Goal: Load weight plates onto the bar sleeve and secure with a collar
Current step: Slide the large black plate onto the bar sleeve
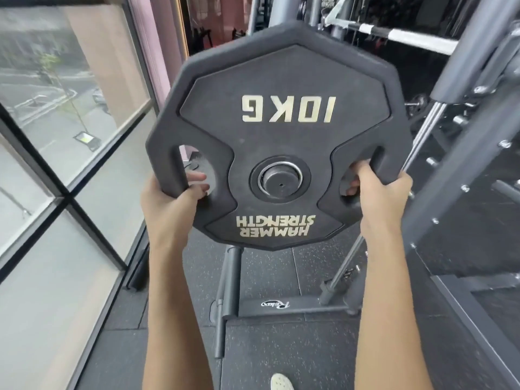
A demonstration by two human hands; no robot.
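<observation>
Room: gym corner with speckled black rubber floor, large window on the left, grey rack frame on the right.
Plate: black ten-kilo weight plate, upright and facing the camera, lettering upside down, carried clear of the floor between both hands.
Left hand: wrapped round the lower left rim, fingers hooked through the left grip hole, holding the plate.
Right hand: same grasp on the lower right rim, fingers through the right grip hole.
Sleeve: dark round end of the bar sleeve filling the steel-ringed centre hole; just entered or just behind it, impossible to tell.
Bar: pale shaft up at the right, past the plate's edge.
Collar: none in view.
Step in hand: probably lining up or starting the first plate on the sleeve; loading barely begun, securing not yet reached.
Next move: level push along the sleeve axis with both hands, plate kept square to avoid binding, fingers kept out of the gap at the inner stop; then a collar to find and clamp on.
</observation>
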